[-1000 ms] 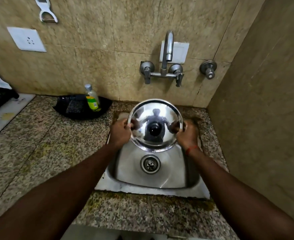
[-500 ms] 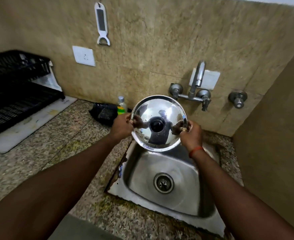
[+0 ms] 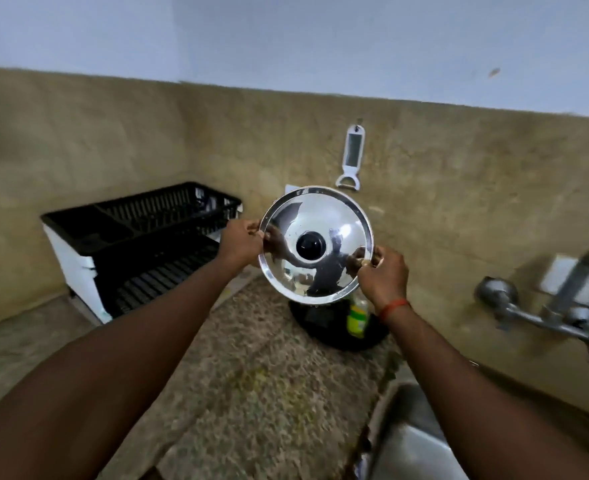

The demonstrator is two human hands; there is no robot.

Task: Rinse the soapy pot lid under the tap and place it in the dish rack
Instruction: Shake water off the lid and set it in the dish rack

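Observation:
I hold a shiny steel pot lid [image 3: 327,216] with a black knob upright in the air above the granite counter, its top facing me. My left hand [image 3: 239,242] pinches its left rim and my right hand [image 3: 385,275] pinches its lower right rim. The black two-tier dish rack [image 3: 147,244] stands on the counter to the left of the lid, against the wall. The tap [image 3: 563,306] is blurred at the right edge, well away from the lid. No soap shows on the lid.
A black tray [image 3: 338,327] with a green-labelled bottle [image 3: 357,315] sits just below the lid by the wall. A white peeler [image 3: 352,157] hangs on the wall above. The steel sink [image 3: 411,441] lies at the lower right. Speckled granite counter [image 3: 251,375] spans between.
The lid has been carried up and left, from over the sink to above the counter near the dish rack. My view has swung left; both hands keep their hold.

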